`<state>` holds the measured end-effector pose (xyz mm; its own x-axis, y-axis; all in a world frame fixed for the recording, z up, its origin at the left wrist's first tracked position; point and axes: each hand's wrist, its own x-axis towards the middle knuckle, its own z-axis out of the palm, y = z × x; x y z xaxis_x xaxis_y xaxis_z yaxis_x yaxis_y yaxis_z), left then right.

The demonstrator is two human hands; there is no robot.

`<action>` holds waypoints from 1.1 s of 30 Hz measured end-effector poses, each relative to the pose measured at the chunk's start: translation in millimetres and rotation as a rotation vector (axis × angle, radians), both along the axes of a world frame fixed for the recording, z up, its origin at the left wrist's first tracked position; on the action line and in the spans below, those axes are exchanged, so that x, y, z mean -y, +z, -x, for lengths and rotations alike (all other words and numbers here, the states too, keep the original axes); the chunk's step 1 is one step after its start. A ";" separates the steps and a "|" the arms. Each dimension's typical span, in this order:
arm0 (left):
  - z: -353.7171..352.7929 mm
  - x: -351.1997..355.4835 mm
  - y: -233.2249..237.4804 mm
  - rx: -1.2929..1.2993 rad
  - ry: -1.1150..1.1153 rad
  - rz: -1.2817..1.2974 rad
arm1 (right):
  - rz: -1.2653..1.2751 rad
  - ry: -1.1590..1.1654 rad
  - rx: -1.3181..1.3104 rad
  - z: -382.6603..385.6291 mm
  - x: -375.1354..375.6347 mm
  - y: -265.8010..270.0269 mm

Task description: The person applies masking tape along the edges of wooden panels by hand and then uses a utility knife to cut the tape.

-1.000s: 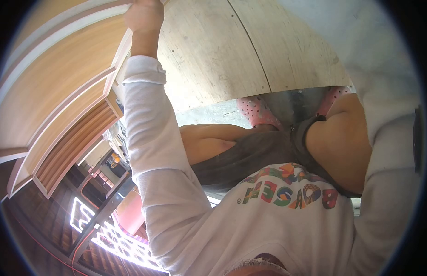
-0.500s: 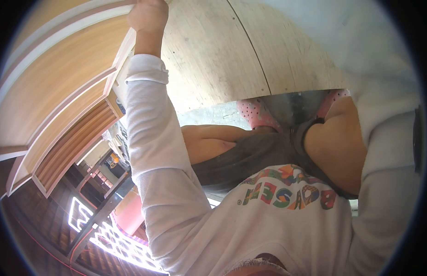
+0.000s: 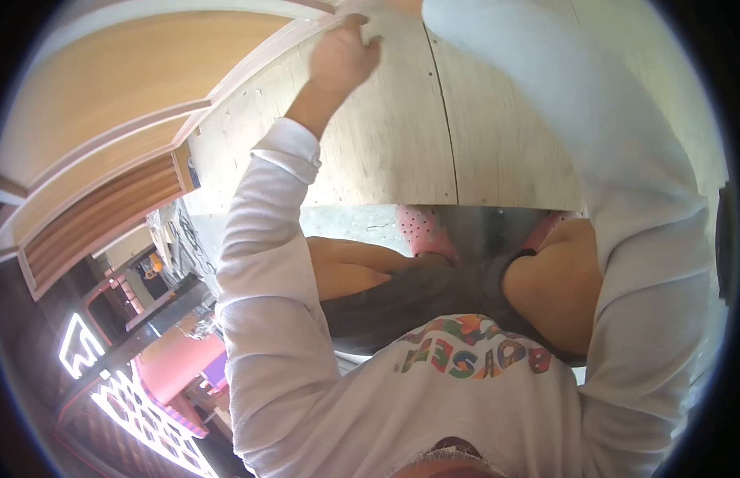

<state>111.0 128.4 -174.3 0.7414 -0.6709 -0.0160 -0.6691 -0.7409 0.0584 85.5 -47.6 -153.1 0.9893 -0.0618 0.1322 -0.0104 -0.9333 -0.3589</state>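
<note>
Loosely, the left hand [image 3: 344, 57] curls with thumb and forefinger parted, and nothing shows between them; its palm is turned away, so I cannot tell whether the other fingers hold something. Just beside this grip, on its left, runs the pale trim [image 3: 262, 56] of a large wood-panelled frame [image 3: 147, 68]; contact is unclear. Farther left and nearer the body lies a brown slatted panel [image 3: 107, 221]. Beneath the grip, and to its right, spreads a plywood surface [image 3: 505, 143] with a dark seam. Right of the grip, only a sliver of the right hand [image 3: 403, 6] shows at the top edge; its grasp cannot be told.
</note>
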 end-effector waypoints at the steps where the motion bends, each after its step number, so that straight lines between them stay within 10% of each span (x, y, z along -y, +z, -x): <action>1: 7.7 8.5 5.3 0.010 0.020 0.012 | -0.009 0.019 0.012 2.8 0.9 1.8; 15: 14.0 44.9 8.8 -0.625 0.468 0.736 | 0.242 0.002 -0.120 9.5 0.2 11.6; 18: 5.1 48.4 -33.2 -0.228 0.389 0.700 | 0.364 0.056 -0.129 7.6 0.4 15.6; 21: 0.9 44.5 -9.4 -0.716 0.438 0.425 | 0.224 -0.023 -0.247 11.5 -0.3 32.0; 33: -2.1 37.0 29.0 -1.033 0.421 0.667 | -0.171 0.144 -0.086 52.7 20.1 1.2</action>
<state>113.1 91.3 -145.3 0.7408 -0.4910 -0.4583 0.1818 -0.5103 0.8406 32.8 -67.7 -152.0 0.9966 0.0668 0.0472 0.0816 -0.8529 -0.5157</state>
